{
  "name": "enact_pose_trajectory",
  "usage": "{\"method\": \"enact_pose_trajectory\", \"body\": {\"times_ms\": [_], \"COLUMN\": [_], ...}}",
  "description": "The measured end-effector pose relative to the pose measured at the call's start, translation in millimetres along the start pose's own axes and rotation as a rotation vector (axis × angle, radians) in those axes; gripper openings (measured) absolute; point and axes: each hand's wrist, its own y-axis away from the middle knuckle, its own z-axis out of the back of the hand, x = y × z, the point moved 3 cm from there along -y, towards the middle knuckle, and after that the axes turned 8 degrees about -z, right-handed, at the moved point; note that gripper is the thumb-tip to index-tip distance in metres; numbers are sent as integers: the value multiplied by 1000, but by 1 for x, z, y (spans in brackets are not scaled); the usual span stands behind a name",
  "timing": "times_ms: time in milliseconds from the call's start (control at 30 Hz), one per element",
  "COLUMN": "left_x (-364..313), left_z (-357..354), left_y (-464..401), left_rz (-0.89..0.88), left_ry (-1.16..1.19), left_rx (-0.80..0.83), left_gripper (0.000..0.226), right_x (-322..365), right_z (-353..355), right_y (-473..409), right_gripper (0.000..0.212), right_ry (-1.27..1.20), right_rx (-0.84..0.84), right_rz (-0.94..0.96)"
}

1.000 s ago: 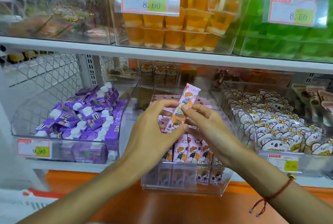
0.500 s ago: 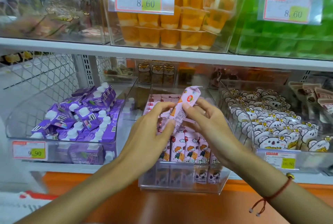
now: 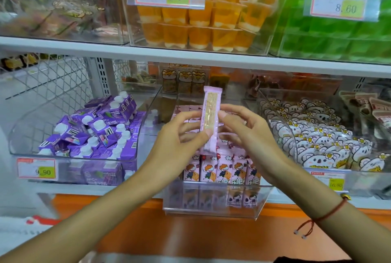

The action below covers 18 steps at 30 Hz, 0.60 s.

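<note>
The left hand is pinching the lower half of a pink packet, with the thumb on the near face and the fingers curled behind. The right hand is pinching the packet's right edge higher up between thumb and forefinger, its other fingers hanging loosely spread. The packet is standing upright in the air between the two hands. Its printed back panel is facing the camera, just above the middle bin.

The person seems to be reading or checking the packet. To do that well, they should be gripping it by the edges so the thumbs are not covering the print. They should also be holding it flat and steady, and squeezing only lightly so the contents are not getting crushed. If it is going back, it should be sliding in upright, picture side outward, like its neighbours.

The middle bin is holding rows of matching packets standing upright with their cartoon fronts forward. The left bin is carrying a loose heap of purple cartons with white caps. The right bin is brimming with koala packs. On the shelf above, a clear box is holding stacked orange cups.
</note>
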Motion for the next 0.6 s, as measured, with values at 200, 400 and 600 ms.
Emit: {"method": "enact_pose_trajectory", "body": {"times_ms": [200,400,600], "left_x": [-4,-3,-5], "left_z": [-3,0,7], "left_y": [2,0,-4], "left_rz": [273,281,165], "left_ry": [253,205,38], "left_rx": [29,48,59], "left_gripper": [33,25,40], "right_x": [-2,-4,0], "right_z": [0,2,5], "right_y": [-3,-5,-3], "right_gripper": [28,29,25], "right_ry": [-65,-69,-27], "right_rx": [-35,-28,36], "right_rz": [-182,-198,-60]}}
